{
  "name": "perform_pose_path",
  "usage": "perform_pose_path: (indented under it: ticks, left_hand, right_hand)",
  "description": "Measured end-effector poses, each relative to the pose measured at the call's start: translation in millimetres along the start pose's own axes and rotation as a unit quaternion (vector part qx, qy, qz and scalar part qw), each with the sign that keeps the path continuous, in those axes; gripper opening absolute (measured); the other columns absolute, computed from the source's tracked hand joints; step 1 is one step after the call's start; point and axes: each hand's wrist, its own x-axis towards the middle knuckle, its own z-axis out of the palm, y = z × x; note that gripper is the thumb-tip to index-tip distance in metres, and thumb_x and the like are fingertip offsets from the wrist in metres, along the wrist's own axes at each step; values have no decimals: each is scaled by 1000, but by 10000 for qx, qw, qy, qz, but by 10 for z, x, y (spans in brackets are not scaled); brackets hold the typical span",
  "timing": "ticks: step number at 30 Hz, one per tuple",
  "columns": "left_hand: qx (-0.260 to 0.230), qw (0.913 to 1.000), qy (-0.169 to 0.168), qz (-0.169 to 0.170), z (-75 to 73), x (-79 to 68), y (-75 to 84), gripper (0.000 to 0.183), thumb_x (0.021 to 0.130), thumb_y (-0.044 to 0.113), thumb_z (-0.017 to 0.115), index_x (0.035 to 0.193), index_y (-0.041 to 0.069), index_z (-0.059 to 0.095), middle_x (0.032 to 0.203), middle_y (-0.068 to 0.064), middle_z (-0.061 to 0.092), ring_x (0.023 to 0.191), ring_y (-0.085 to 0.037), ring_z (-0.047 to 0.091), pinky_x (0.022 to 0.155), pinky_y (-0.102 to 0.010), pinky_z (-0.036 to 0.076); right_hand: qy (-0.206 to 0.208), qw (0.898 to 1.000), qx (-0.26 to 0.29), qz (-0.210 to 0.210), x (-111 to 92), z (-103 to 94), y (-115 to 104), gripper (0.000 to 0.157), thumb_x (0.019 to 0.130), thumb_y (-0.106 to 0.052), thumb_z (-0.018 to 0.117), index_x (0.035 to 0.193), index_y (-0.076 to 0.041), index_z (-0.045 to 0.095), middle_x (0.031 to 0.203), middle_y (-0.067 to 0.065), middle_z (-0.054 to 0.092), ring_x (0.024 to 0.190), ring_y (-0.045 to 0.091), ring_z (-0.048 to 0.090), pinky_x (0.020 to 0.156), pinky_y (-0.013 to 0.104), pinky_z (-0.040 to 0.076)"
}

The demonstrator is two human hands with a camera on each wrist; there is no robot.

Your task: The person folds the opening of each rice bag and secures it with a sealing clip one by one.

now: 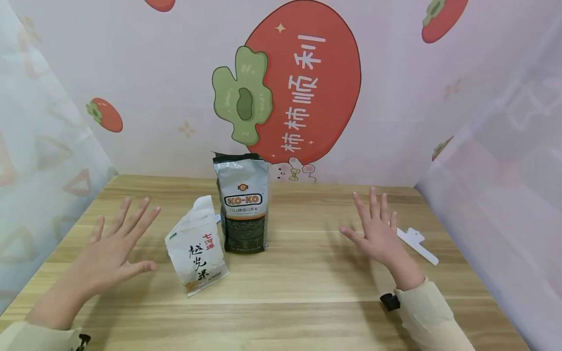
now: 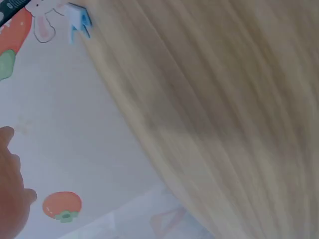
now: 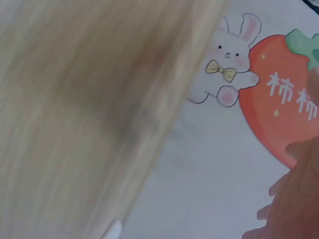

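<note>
All fingers are held spread, the left hand (image 1: 110, 252) beside a white bag (image 1: 195, 251), the right hand (image 1: 378, 238) near a white clip (image 1: 417, 243).

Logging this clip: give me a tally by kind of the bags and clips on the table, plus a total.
Bags: 2 (KO-KO bag, white bag)
Clips: 2 (white clip, pale-blue clip, mostly hidden behind the white bag in the head view)
Total: 4
</note>
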Motion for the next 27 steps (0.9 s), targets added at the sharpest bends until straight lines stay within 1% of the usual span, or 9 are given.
perform_pose_path:
  ticks: [6,10,12,14,17,19,21,26,27]
  left_hand:
    - [-650,9963,277,485,-44,-1,222,111,76,70,68,160,20,17,169,1,9,156,-19,-6,121,-62,-3]
    - [-917,9933,368,595,-30,15,344,108,78,71,66,160,17,19,167,-1,18,156,-18,6,125,-51,12]
    - [-985,9930,391,529,-10,12,395,110,76,67,70,160,17,19,166,-2,22,156,-18,11,125,-44,16]
    - [-1027,9930,401,419,15,6,444,113,73,62,76,160,19,18,166,-3,24,155,-18,16,124,-44,19]
    - [-1111,9925,412,302,50,7,516,116,70,53,82,160,19,17,164,-7,26,153,-21,22,120,-51,26]
    - [-1181,9919,396,256,60,19,561,117,70,48,84,160,19,16,163,-7,29,150,-24,29,113,-55,34]
    - [-1322,9905,343,155,60,29,601,115,71,44,85,160,21,15,162,-6,32,147,-27,36,112,-47,37]
    - [-1808,9834,2,-127,55,26,651,109,79,36,82,161,27,10,161,-9,33,139,-42,42,107,-58,40]
    - [-1874,9822,-68,-139,62,23,652,107,81,35,81,161,27,10,161,-11,34,138,-45,43,101,-64,41]
  right_hand:
    - [293,9984,147,-457,-28,-7,-221,92,93,-54,61,161,-25,8,167,10,-15,152,42,-15,110,79,6]
    - [481,9948,423,-789,-53,-4,-401,91,91,-49,65,161,-22,14,168,16,-3,152,46,-5,109,78,12]
    - [563,9915,643,-985,-73,1,-499,90,90,-44,68,160,-21,16,168,17,2,152,47,0,110,78,14]
    - [643,9869,879,-1194,-102,15,-598,90,89,-39,71,160,-21,17,167,17,7,152,46,6,110,76,18]
    - [653,9806,1177,-1426,-153,41,-756,91,89,-34,73,160,-23,18,167,12,12,152,44,14,111,73,23]
    - [591,9774,1312,-1546,-186,72,-855,91,88,-32,73,160,-25,17,167,10,14,151,43,19,110,72,26]
    - [466,9757,1409,-1612,-213,107,-950,91,89,-31,73,160,-28,17,167,6,15,151,39,22,110,70,29]
    - [163,9696,1651,-1800,-255,197,-1163,85,91,-38,70,159,-28,20,165,2,26,150,32,29,112,63,34]
    - [110,9684,1691,-1832,-261,216,-1205,83,92,-40,69,159,-27,21,164,2,28,149,31,31,112,61,35]
